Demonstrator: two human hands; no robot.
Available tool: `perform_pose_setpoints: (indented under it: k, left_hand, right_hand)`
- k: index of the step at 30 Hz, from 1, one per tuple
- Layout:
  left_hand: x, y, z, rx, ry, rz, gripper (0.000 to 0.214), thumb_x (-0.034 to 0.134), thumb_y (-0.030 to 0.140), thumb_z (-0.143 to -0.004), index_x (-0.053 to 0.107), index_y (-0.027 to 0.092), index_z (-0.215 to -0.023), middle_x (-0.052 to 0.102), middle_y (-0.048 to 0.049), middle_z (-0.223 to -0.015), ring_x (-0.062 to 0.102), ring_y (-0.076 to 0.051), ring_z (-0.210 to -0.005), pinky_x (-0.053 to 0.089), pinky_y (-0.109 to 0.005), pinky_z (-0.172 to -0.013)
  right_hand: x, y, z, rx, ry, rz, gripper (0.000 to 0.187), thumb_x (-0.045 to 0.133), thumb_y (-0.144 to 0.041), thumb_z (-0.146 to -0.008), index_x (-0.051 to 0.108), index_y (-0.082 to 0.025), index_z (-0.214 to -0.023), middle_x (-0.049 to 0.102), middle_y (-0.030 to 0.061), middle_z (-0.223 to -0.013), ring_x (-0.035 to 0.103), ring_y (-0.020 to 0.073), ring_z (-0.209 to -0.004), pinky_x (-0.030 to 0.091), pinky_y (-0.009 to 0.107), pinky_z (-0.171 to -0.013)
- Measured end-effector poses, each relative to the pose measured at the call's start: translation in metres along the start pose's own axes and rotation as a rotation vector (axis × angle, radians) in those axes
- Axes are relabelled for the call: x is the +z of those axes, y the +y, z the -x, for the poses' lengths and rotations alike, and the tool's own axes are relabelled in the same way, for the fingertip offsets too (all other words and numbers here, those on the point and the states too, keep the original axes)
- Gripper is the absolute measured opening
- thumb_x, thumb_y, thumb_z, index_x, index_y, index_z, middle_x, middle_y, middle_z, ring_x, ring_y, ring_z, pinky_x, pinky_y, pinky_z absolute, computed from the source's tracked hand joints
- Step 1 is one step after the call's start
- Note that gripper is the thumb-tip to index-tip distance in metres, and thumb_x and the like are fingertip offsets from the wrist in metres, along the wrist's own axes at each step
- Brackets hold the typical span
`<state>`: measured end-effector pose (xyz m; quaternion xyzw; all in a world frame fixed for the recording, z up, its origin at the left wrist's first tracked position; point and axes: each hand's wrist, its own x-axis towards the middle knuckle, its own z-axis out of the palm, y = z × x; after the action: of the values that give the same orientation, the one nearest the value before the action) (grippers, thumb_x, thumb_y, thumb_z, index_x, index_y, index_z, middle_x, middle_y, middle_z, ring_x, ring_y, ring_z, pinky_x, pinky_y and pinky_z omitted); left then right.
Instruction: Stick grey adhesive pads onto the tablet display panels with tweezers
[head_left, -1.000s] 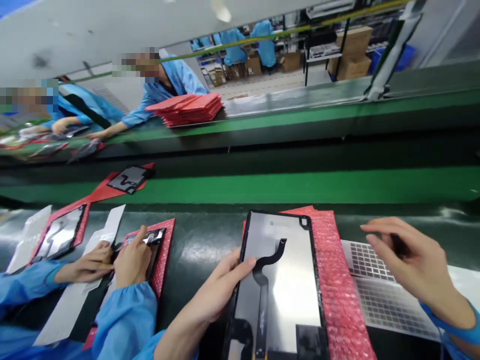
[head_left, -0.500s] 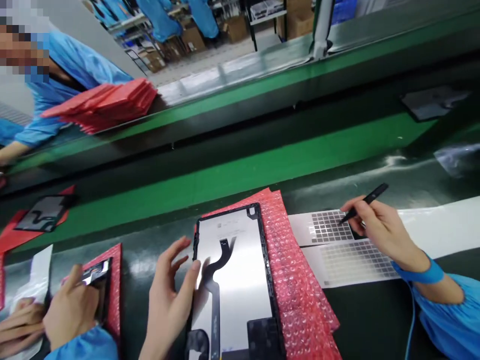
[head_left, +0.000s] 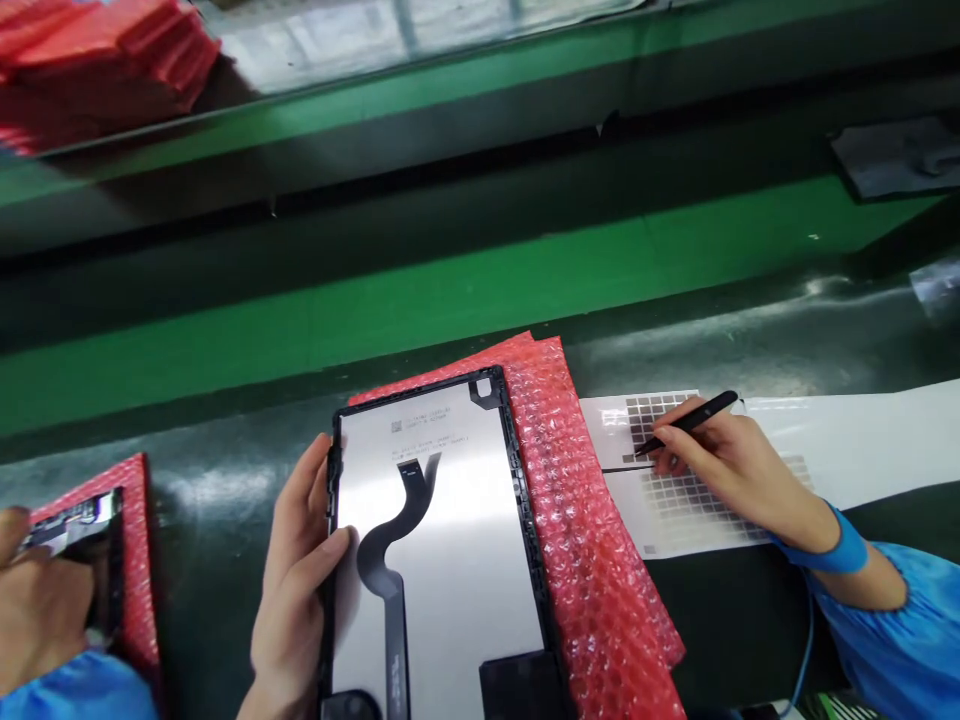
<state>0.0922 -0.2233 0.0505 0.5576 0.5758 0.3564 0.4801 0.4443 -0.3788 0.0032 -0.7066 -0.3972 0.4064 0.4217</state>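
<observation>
A tablet screen panel (head_left: pixel 450 540) lies back side up on a red bubble-wrap bag (head_left: pixel 592 560), its black flex cable curving down the silver back. My left hand (head_left: pixel 296 590) grips the panel's left edge, thumb on the silver surface. My right hand (head_left: pixel 731 465) pinches black tweezers (head_left: pixel 686 422), whose tip touches a white sheet of small grey stickers (head_left: pixel 675 500) to the right of the bag.
A co-worker's hand (head_left: pixel 37 600) in a blue sleeve rests on another panel on red wrap at the far left. A green conveyor belt (head_left: pixel 375 310) runs across behind the work surface. Red bags (head_left: pixel 90 60) are stacked at the top left.
My left hand has closed on the panel's left edge. My right hand has lowered the tweezers' tip onto the sticker sheet. The view has tilted down and right.
</observation>
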Motion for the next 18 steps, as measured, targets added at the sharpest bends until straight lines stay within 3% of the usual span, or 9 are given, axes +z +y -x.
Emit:
perform_pose_setpoints:
  k: [4, 9, 18]
  left_hand:
    - [0.0008, -0.0010, 0.0015, 0.006, -0.018, 0.072, 0.068, 0.078, 0.029, -0.080, 0.063, 0.031, -0.146, 0.056, 0.0046, -0.159, 0.032, -0.028, -0.160, 0.012, -0.032, -0.136]
    - [0.0016, -0.0007, 0.0015, -0.005, -0.013, 0.076, 0.072, 0.077, 0.032, -0.081, 0.059, 0.027, -0.150, 0.053, 0.0012, -0.162, 0.030, -0.029, -0.161, 0.014, -0.033, -0.135]
    - [0.0033, 0.0049, -0.0069, 0.025, -0.032, 0.139, 0.067, 0.084, 0.029, -0.073, 0.067, 0.028, -0.138, 0.060, 0.0009, -0.156, 0.037, -0.028, -0.158, 0.023, -0.036, -0.134]
  right_hand:
    - [0.0012, -0.0032, 0.0002, -0.010, 0.004, 0.086, 0.048, 0.062, -0.069, -0.098, 0.072, -0.024, -0.086, 0.078, 0.0077, -0.078, 0.075, 0.0237, -0.066, 0.062, 0.035, -0.061]
    - [0.0011, -0.0047, 0.0013, -0.019, 0.014, 0.130, 0.045, 0.061, -0.068, -0.099, 0.072, -0.026, -0.087, 0.078, 0.0059, -0.076, 0.075, 0.0239, -0.064, 0.062, 0.037, -0.063]
    - [0.0027, -0.0024, -0.0017, 0.070, -0.007, 0.076, 0.048, 0.060, -0.070, -0.099, 0.070, -0.024, -0.089, 0.078, 0.0053, -0.071, 0.073, 0.0227, -0.060, 0.059, 0.034, -0.057]
